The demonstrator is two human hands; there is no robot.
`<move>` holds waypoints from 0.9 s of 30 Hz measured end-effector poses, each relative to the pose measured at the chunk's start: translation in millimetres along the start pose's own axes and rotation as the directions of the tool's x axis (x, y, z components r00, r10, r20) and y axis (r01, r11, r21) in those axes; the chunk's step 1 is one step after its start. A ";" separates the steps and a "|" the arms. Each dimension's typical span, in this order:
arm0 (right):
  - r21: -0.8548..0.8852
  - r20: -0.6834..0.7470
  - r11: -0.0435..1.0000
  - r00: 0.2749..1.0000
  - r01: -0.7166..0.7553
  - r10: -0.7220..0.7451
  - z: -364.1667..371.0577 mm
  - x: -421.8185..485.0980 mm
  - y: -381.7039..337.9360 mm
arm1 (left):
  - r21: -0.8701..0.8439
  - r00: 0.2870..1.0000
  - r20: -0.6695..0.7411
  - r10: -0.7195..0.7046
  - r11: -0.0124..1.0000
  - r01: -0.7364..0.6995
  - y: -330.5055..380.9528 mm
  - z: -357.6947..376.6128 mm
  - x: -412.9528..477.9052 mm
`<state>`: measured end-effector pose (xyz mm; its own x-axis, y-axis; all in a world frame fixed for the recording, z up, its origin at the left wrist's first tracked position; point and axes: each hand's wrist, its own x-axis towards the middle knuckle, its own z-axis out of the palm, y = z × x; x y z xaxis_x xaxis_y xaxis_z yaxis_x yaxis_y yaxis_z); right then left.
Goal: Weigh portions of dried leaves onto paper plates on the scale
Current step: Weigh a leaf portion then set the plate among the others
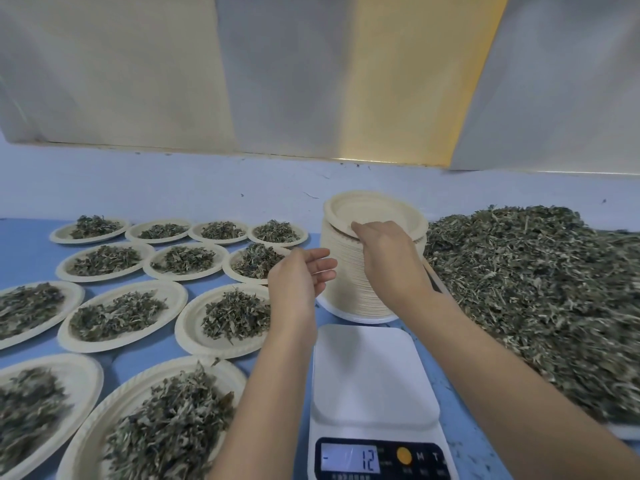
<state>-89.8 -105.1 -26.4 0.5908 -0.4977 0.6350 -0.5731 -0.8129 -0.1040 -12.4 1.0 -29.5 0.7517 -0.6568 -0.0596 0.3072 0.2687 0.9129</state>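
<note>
Scale (370,372) sits on the counter (20,258) right below both hands (display reads 12). Right hand (388,258) pinches the rim of the top plate (374,209) on the stack (346,282), and left hand (298,282) hovers beside it, fingers spread loose. Leaf pile (536,289) is off to the right of the right hand, with filled plates (65,332) left of the left one.

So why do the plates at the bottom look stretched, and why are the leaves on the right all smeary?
Head view: its wide-angle lens stretches the filled plates near the lower-left corner; the loose leaf pile smears toward the right edge, probably motion blur; the scale display is readable, and the right hand gripping the top paper plate looks fairly sharp.
</note>
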 end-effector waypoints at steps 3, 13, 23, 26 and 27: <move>0.058 -0.068 0.998 0.997 0.037 -0.033 -1.9 -3.0 0.0 | 0.014 1.000 0.003 0.000 1.000 0.000 -2.0 -0.4 1.0; 0.094 0.095 0.995 0.995 -0.043 0.035 -5.3 1.1 2.6 | 0.056 0.999 0.034 -0.001 0.998 0.000 -3.7 0.2 -0.9; -0.001 0.180 1.000 0.984 0.005 -0.004 -14.2 8.6 4.7 | 0.040 0.999 0.047 -0.011 0.999 0.009 -0.5 -0.3 -3.1; -0.022 0.184 1.000 0.983 0.017 -0.013 -12.9 7.5 3.8 | 0.054 0.998 0.058 -0.012 0.999 0.009 -0.9 -0.1 -3.6; -0.027 0.183 0.999 0.983 0.018 -0.013 -12.3 7.3 3.4 | 0.057 0.998 0.060 -0.013 0.998 0.010 -1.0 -0.1 -3.8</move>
<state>-94.4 -107.8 -12.8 0.6922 -0.5340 0.4854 -0.5773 -0.8134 -0.0715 -15.6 3.2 -30.2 0.7111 -0.7015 -0.0474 0.2807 0.2215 0.9339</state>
